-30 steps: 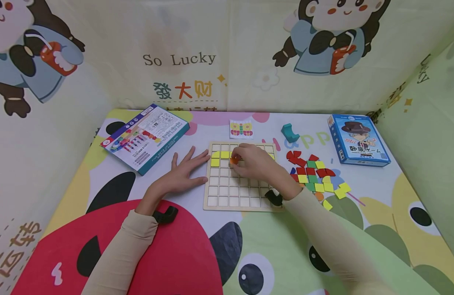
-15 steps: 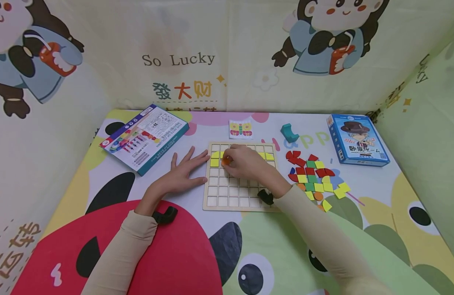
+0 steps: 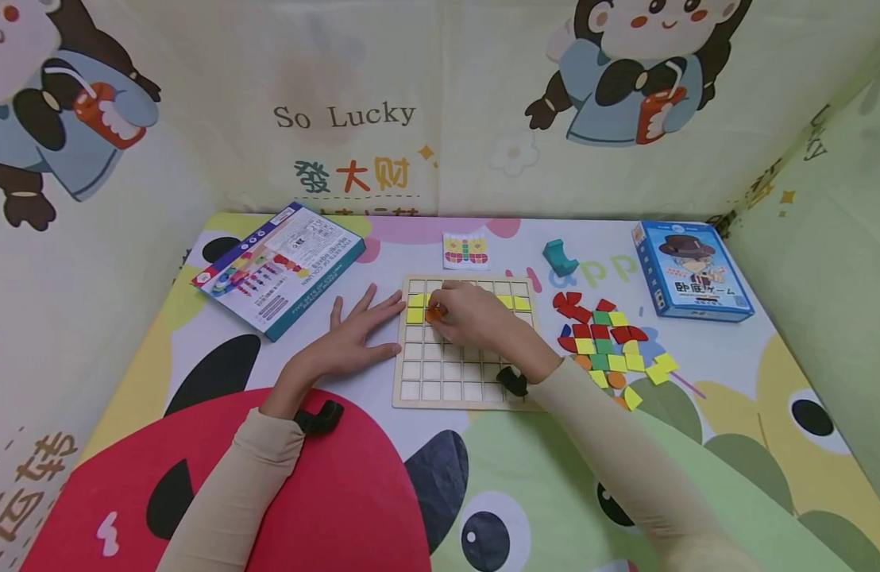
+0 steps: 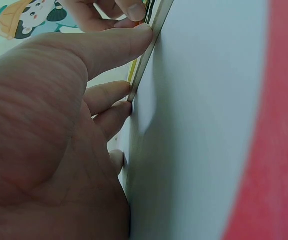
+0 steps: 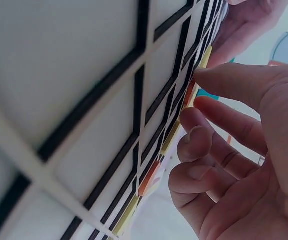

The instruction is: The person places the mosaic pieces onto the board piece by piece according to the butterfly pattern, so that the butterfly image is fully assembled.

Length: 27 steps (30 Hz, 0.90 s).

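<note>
Orange piece [image 3: 434,314] sits at the 10 o'clock part of the gridded board [image 3: 451,371], pinched between the thumb and forefinger of the right hand; whether it lies fully in a cell cannot be told. Reading left to right, with the board's middle as the clock's centre and 12 at its far edge, a white, purple and teal box [image 3: 290,270] lies slanted on the printed worktop [image 3: 368,477] towards 10 o'clock. The left hand [image 3: 350,342] comes next, at 9 o'clock, its fingers spread and its thumb and fingertips touching the board's edge. Just inside that edge, yellow squares [image 3: 414,315] fill cells at 10 o'clock, beside the orange piece. A small card [image 3: 465,251] with a yellow, red and green butterfly lies at 12, just beyond the board. The right hand [image 3: 476,314] is over the upper board, its remaining fingers curled, its forearm coming in from 4 o'clock. More yellow squares [image 3: 522,303] show in cells at 2 o'clock. Beyond them, also towards 2, is a curved teal block [image 3: 560,259]. Loose red, green, yellow, orange and blue tiles [image 3: 602,332] are scattered at 3 o'clock, and farthest right, between 2 and 3, lies a blue box [image 3: 693,270] picturing a figure in a hat.
</note>
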Available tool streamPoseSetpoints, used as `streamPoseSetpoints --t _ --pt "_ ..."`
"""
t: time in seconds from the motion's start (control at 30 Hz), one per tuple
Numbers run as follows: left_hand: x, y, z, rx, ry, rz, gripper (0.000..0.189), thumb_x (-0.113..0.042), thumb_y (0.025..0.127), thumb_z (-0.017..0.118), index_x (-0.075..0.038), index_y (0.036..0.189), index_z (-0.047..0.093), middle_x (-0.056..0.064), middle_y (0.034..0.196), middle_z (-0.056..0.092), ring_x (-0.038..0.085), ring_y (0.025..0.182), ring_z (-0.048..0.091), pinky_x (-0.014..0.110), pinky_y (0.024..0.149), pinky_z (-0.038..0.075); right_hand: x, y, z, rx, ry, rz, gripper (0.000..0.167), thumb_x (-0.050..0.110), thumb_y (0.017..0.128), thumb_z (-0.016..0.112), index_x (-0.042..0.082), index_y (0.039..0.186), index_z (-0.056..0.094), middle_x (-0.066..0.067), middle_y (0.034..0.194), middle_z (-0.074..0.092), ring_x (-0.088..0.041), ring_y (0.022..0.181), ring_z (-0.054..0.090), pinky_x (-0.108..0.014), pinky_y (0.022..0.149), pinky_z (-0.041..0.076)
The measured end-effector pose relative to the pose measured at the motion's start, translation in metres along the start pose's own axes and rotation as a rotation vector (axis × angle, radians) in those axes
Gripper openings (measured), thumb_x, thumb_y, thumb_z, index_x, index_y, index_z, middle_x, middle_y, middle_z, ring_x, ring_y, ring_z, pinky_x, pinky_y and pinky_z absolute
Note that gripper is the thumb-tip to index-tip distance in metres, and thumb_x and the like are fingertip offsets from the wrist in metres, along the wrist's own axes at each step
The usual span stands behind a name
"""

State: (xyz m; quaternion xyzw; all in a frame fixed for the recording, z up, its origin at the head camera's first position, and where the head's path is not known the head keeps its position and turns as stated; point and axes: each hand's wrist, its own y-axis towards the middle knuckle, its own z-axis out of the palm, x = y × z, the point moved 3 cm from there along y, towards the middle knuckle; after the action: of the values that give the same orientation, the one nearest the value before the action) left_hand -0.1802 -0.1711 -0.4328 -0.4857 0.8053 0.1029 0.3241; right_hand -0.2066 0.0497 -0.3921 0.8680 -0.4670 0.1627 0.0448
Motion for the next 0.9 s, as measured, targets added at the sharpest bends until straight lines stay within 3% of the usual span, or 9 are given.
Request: streamPoseSetpoints --t 0.17,0.37,0.57,0.77,0.9 --pt "-0.001 -0.001 -0.001 0.007 -0.004 -0.005 0.08 -0.039 0.099 0.07 -0.023 0.168 0.033 0.001 0.18 0.02 0.036 0.169 -0.009 0.074 0.123 -0.022 -0.003 -0.011 -0.006 -0.006 0.024 0.024 0.032 0.028 0.097 0.077 0.012 0.125 0.077 -0.005 0.118 0.075 -0.021 0.106 0.069 -0.036 0.097 0.062" --pt "-0.002 0.0 -0.001 0.004 -0.016 -0.006 0.081 -0.038 0.098 0.071 -0.022 0.168 0.033 0.002 0.18 0.02 0.036 0.169 -0.009 0.073 0.123 -0.022 -0.017 -0.036 -0.016 -0.031 0.038 0.067 0.033 0.029 0.096 0.079 0.014 0.125 0.076 -0.005 0.113 0.074 -0.021 0.103 0.07 -0.037 0.092 0.063" --pt "-0.002 0.0 0.0 0.001 -0.004 -0.012 0.082 -0.038 0.097 0.072 -0.023 0.168 0.032 0.002 0.18 0.021 0.036 0.169 -0.008 0.073 0.124 -0.022 -0.039 -0.075 -0.02 -0.083 -0.012 0.081 0.033 0.029 0.093 0.082 0.012 0.121 0.077 -0.006 0.11 0.075 -0.022 0.098 0.071 -0.037 0.085 0.065" --pt "-0.001 0.001 0.0 0.0 -0.001 -0.015 0.083 -0.038 0.097 0.072 -0.023 0.168 0.032 0.003 0.18 0.021 0.037 0.169 -0.007 0.074 0.123 -0.022 -0.064 -0.12 -0.023 -0.098 0.017 0.115 0.032 0.024 0.09 0.084 0.011 0.119 0.077 -0.006 0.107 0.075 -0.017 0.087 0.067 -0.028 0.071 0.061" --pt "-0.002 0.001 0.0 -0.002 -0.001 -0.011 0.083 -0.038 0.097 0.073 -0.023 0.168 0.032 0.002 0.18 0.021 0.037 0.169 -0.007 0.073 0.123 -0.022 -0.081 -0.148 -0.027 -0.116 0.02 0.132 0.031 0.021 0.09 0.084 0.01 0.118 0.077 -0.007 0.106 0.076 -0.019 0.088 0.068 -0.032 0.072 0.062"
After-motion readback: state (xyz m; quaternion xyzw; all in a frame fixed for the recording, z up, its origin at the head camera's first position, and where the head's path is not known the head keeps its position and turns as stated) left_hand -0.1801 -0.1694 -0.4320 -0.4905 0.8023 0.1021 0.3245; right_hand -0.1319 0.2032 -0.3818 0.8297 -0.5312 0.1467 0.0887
